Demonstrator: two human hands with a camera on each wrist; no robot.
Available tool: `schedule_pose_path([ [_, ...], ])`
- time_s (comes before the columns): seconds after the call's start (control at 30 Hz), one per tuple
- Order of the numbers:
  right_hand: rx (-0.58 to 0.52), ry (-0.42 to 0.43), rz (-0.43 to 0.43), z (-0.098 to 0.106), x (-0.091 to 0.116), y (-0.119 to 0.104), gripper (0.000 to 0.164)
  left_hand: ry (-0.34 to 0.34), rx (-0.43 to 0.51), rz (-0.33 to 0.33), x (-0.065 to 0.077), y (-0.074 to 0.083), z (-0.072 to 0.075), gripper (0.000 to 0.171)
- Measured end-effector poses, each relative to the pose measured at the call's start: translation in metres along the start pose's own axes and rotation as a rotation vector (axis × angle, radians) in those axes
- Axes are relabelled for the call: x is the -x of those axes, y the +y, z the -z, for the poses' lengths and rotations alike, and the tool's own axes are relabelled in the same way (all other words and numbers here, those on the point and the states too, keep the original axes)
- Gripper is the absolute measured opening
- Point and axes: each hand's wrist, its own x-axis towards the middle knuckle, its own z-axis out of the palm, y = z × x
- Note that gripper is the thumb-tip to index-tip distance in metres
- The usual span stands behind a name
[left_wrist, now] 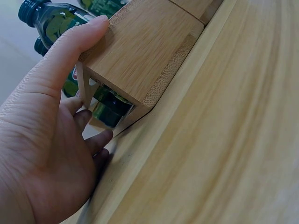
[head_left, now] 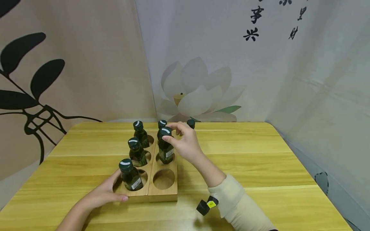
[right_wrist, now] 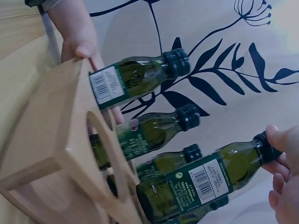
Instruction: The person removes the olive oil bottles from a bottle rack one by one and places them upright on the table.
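From here the right hand [head_left: 187,144] pinches a bottle [head_left: 166,150] by its cap [head_left: 165,131] mid-way along the wooden rack [head_left: 162,193]'s right row, probably keeping fingers clear, while the left hand [head_left: 104,193] grips the near-left corner, steadying things imo.

I have the right hand [right_wrist: 286,182] pinching a bottle [right_wrist: 198,182] by its cap [right_wrist: 262,143]; other bottles [right_wrist: 156,133] stand in the wooden rack [right_wrist: 51,112] to the left, where I see the left hand [right_wrist: 77,37] touching it.
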Motion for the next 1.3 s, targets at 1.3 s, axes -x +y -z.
schedule_pose_path([
  [1.3,0.188,0.133,-0.074,0.113,-0.016,0.019,0.024,0.001,-0.005,-0.071,-0.001,-0.003,0.001,0.102],
])
